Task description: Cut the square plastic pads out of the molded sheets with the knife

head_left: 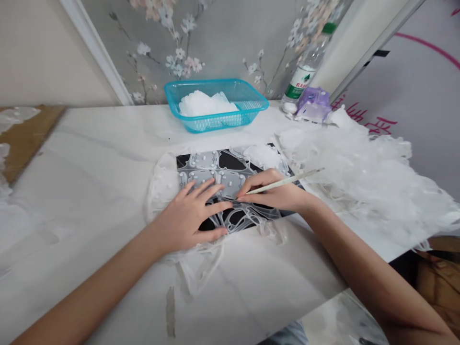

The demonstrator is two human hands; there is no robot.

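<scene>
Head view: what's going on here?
A person works with two bare hands at a white table. The right hand holds a thin pen-like tool, tip down at a translucent moulded sheet over a black surface. The left hand is spread over the sheet's near left part. Behind, a blue basket holds white pieces; translucent scraps are heaped on the right.
</scene>
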